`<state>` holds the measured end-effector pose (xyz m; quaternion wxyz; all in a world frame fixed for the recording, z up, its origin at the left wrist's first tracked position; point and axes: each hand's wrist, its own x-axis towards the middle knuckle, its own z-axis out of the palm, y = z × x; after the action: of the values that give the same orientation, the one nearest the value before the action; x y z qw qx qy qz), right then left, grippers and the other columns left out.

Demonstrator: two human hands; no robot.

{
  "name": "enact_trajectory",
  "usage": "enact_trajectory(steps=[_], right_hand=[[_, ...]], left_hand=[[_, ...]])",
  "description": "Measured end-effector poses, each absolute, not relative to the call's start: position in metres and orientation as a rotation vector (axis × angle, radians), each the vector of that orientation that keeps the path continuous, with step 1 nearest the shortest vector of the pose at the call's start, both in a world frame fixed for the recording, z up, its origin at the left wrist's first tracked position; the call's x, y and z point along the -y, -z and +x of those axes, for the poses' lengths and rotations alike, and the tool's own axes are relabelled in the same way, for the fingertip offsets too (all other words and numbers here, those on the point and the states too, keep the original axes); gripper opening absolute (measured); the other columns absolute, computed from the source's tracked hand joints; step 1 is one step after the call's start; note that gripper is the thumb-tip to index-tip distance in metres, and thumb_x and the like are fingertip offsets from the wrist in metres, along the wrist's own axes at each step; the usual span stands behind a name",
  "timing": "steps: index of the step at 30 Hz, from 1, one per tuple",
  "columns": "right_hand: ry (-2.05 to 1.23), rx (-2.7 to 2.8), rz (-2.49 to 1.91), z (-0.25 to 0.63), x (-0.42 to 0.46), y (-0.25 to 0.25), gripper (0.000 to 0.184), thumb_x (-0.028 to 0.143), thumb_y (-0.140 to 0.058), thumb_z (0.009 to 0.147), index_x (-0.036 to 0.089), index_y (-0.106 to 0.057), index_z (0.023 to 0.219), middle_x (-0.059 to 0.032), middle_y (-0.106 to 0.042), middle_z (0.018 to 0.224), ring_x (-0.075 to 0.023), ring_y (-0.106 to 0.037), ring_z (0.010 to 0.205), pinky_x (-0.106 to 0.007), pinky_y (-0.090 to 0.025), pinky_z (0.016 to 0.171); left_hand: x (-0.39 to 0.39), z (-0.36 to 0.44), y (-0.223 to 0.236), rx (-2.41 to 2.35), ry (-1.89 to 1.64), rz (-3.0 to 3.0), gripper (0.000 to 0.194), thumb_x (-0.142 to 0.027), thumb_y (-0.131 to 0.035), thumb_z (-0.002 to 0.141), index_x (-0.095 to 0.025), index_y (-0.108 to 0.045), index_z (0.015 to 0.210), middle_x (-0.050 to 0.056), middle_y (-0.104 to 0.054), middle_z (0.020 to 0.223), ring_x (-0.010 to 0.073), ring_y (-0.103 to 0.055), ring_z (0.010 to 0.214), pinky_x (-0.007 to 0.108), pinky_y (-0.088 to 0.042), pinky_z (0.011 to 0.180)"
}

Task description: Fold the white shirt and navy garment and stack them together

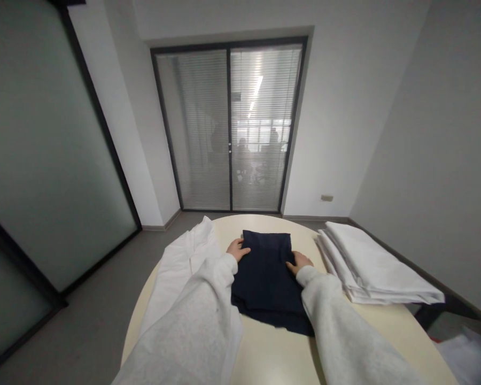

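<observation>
A folded navy cloth (270,278), perhaps a garment, lies on the round cream table (264,355) in front of me. Its layers show along the near edge, which is a little uneven. My left hand (237,249) grips its left side near the far corner, thumb on top and fingers at the edge. On the opposite side my right hand (301,261) takes hold of the right edge, slightly nearer to me, with the thumb over the fabric. Fingers tucked at or beneath the cloth are partly hidden.
White fabric (172,278) spreads along the table's left side, partly under my left sleeve. A stack of folded white cloth (377,267) overhangs the right edge. Beyond the table stand a glazed door with blinds (228,128) and a frosted glass partition (44,133).
</observation>
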<state>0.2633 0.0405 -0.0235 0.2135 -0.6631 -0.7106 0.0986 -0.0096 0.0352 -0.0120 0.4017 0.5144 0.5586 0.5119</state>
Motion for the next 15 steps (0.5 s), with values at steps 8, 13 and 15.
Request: enact_trajectory(steps=[8,13,15], right_hand=[[-1.121,1.392,-1.099,0.273,-0.048,0.019,0.045,0.031,-0.073,0.047,0.019,-0.060,0.088,-0.0044,-0.065,0.072,-0.0237,-0.062,0.071,-0.038,-0.049,0.069],[-1.336,1.299,-1.048,0.276,-0.043,0.013,0.048,0.033,-0.077,0.037,0.016,-0.061,0.079,-0.0041,-0.065,0.066,-0.0249,-0.062,0.065,-0.040,-0.049,0.066],[-1.312,1.233,-0.982,0.279,-0.044,0.012,0.052,0.031,-0.078,0.035,0.017,-0.060,0.083,-0.0030,-0.066,0.069,-0.0244,-0.063,0.067,-0.039,-0.049,0.068]], left_hand=[[-0.035,-0.021,0.014,-1.232,-0.994,1.233,0.044,-0.029,-0.080,0.044,-0.009,-0.066,0.081,0.010,-0.068,0.077,0.0284,-0.063,0.081,0.038,-0.048,0.078],[-0.032,-0.018,0.011,-1.013,-1.119,1.230,0.054,-0.022,-0.080,0.039,-0.011,-0.065,0.090,0.007,-0.069,0.081,0.0264,-0.063,0.082,0.038,-0.046,0.081],[-0.031,-0.018,0.010,-0.949,-1.218,1.223,0.059,-0.022,-0.079,0.041,-0.012,-0.063,0.096,0.006,-0.068,0.087,0.0253,-0.062,0.086,0.037,-0.045,0.083]])
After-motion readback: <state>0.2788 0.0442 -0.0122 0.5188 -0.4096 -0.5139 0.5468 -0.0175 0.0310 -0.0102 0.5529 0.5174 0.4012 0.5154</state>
